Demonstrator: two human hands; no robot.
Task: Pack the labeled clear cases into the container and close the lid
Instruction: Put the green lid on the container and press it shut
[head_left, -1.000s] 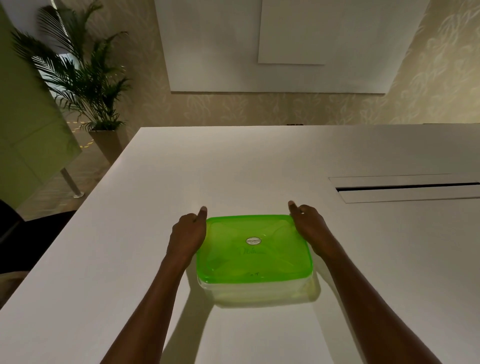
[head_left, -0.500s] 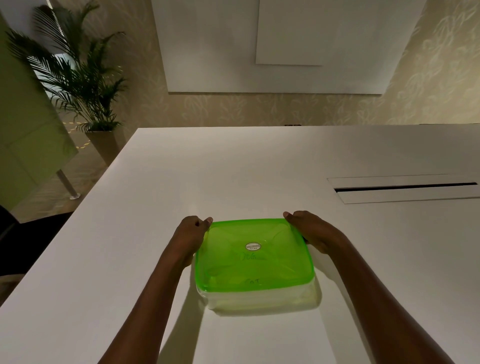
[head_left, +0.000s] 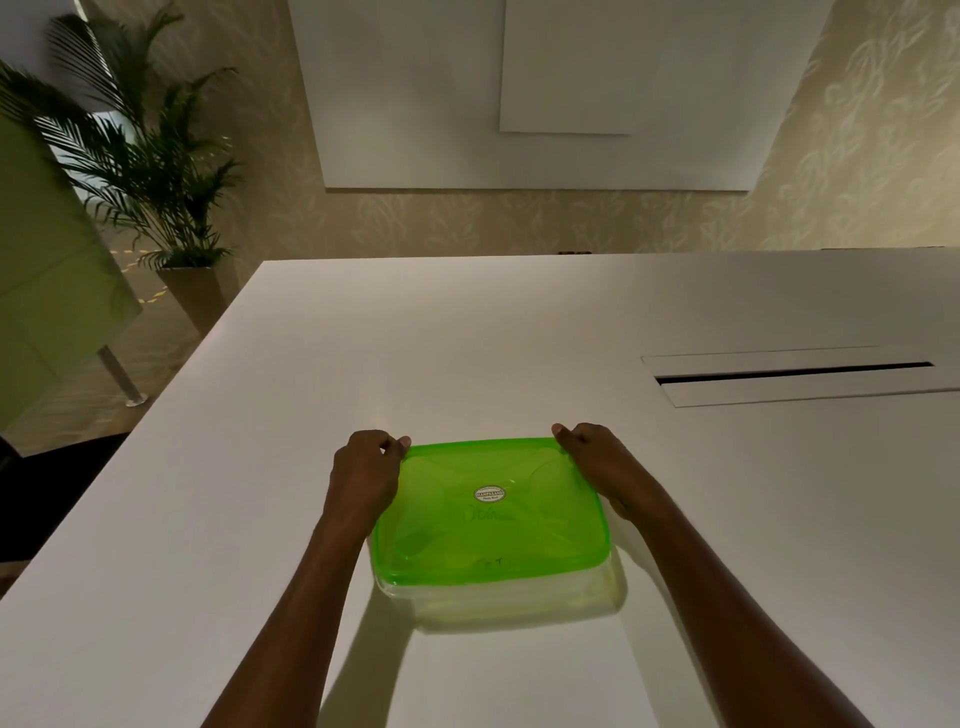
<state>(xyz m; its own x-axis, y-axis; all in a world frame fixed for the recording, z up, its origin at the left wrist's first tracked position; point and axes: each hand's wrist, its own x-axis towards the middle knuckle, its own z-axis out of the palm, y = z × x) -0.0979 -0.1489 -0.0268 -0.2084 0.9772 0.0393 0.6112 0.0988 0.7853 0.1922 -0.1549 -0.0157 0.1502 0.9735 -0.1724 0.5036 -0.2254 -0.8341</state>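
— Where's the container?

— Near the table edge, green lid on. Left hand and right hand curl over the far corners, gripping the lid's rim.

— Sealed?

— Can't tell — I'd press evenly along every edge, corners first.

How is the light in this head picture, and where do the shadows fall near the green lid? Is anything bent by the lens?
In the head view the room is dim and warm. The green lid glows and tints the table beneath the container. Soft shadows lie under the forearms, towards the camera. The wide lens bends the table edges and wall. The writing on the lid is too faint to read.
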